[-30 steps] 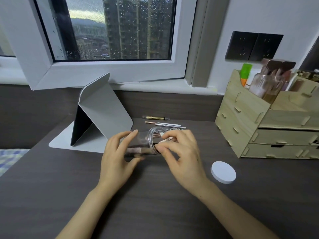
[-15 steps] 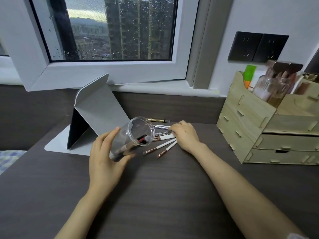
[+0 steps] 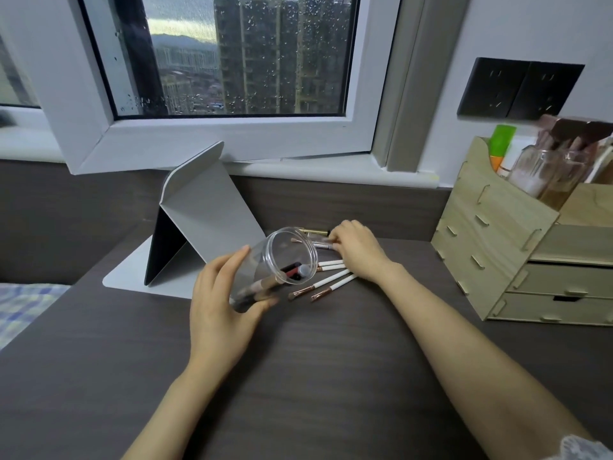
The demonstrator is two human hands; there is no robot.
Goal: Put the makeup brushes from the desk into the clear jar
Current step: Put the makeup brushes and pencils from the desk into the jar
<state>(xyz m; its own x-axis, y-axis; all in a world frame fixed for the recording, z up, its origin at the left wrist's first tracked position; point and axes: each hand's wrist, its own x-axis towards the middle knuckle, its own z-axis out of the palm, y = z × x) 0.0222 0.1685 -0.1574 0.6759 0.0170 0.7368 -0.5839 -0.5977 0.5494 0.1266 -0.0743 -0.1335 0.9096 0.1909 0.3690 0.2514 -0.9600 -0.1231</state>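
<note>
My left hand (image 3: 219, 303) grips the clear jar (image 3: 277, 260), tilted with its open mouth facing up and right. A few brushes lie inside it. Several white-handled makeup brushes (image 3: 331, 280) with copper ferrules lie fanned on the dark desk (image 3: 331, 376) just right of the jar. My right hand (image 3: 356, 250) rests palm down over their far ends, fingers touching a silver-handled brush (image 3: 320, 244) and reaching toward a gold tube (image 3: 313, 231) behind it. Whether it grips anything is hidden.
A grey folded tablet stand (image 3: 202, 224) sits left of the jar. A wooden drawer organiser (image 3: 517, 247) with bottles stands at the right. The window sill (image 3: 331, 174) runs behind the desk. A checked cloth (image 3: 26, 303) shows at far left.
My right hand left the jar mouth and moved back over the brushes near the wall. The jar tipped up in my left hand. The view shifted, and the white lid went out of sight.
</note>
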